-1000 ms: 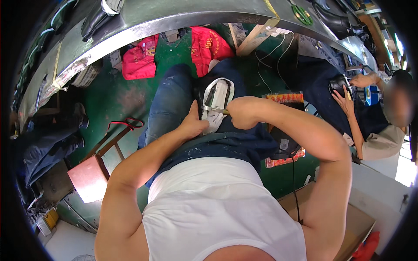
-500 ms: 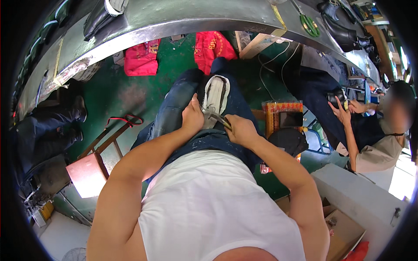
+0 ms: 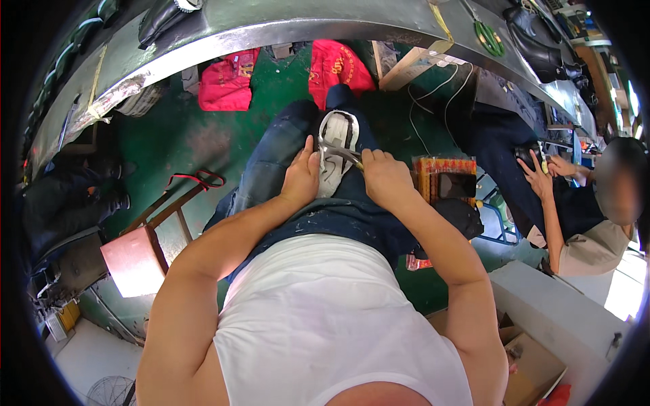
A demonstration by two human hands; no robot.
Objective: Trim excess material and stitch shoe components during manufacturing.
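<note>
A shoe (image 3: 333, 177) lies sole up on my lap between my thighs, with a pale bottom and a dark edge showing round its far end. My left hand (image 3: 301, 174) grips its left side, fingers pointing away from me. In my right hand (image 3: 388, 177) are metal pincers (image 3: 349, 155), held by the handles from the right. Their head lies over the middle of the shoe's bottom, close to my left fingertips. Whether the jaws have hold of the shoe's edge is too small to tell.
A metal-edged bench (image 3: 271, 30) curves across the far side, bearing green-handled scissors (image 3: 489, 39) and black boots (image 3: 535, 47). Red bags (image 3: 227, 84) lie beneath. A co-worker (image 3: 575, 223) sits right, handling a dark shoe. A wooden stool (image 3: 135, 260) stands left.
The pincers have moved away from me, from the shoe's near end to its middle. My right hand has shifted right and forward with them; my left hand has stayed at the shoe's side.
</note>
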